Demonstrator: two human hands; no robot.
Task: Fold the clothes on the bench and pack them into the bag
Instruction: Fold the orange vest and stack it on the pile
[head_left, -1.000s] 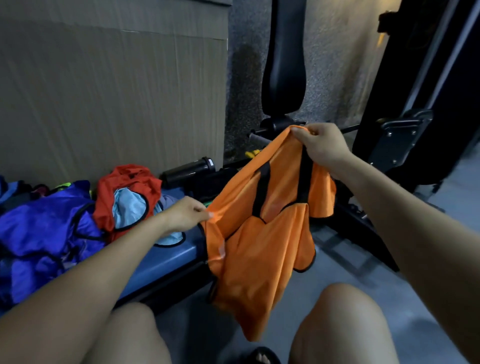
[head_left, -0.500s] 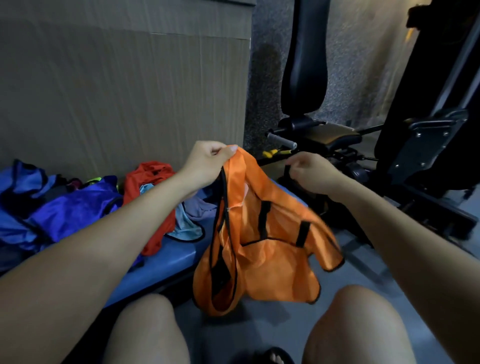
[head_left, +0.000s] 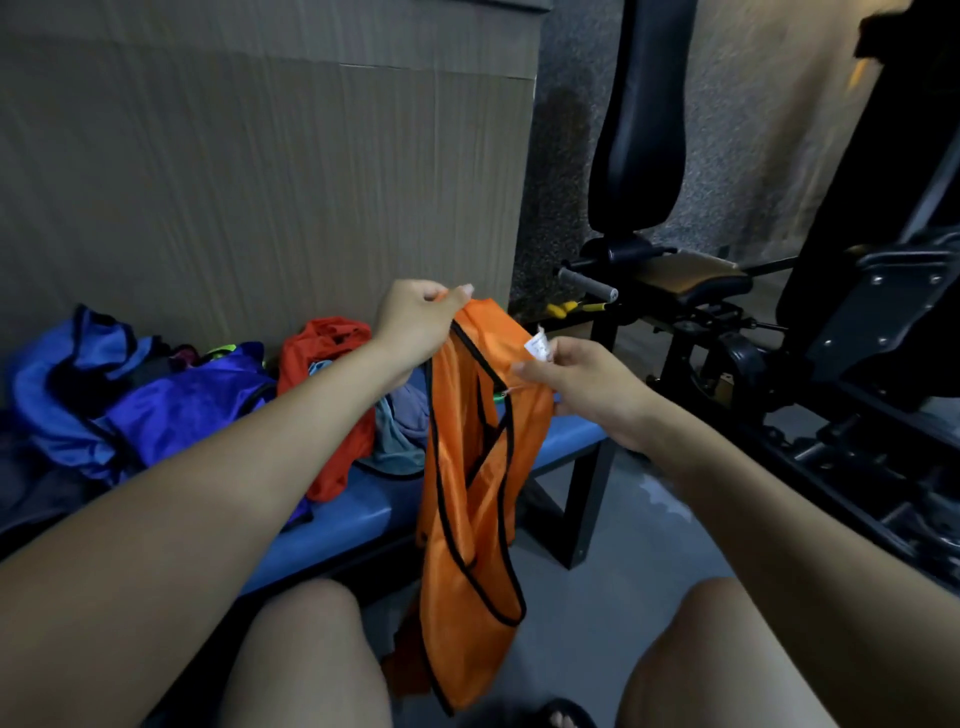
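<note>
Print on white tag (head_left: 538, 345) too small to read; blue garment pile (head_left: 130, 400) cut off at left edge; sandalled foot (head_left: 563, 717) cropped at bottom

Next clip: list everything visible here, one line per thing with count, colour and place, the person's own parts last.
vest: one, orange with black trim, held up over the bench's near edge
label: one, white, at the vest's top edge
bench: one, blue pad, black legs, left
red garment: one, on the bench
pale blue garment: one, beside the red one
blue garments: a heap, far left
gym machine: black, right
left hand: pinches the vest's top
right hand: pinches the vest by the label
knees: two, bottom
</note>
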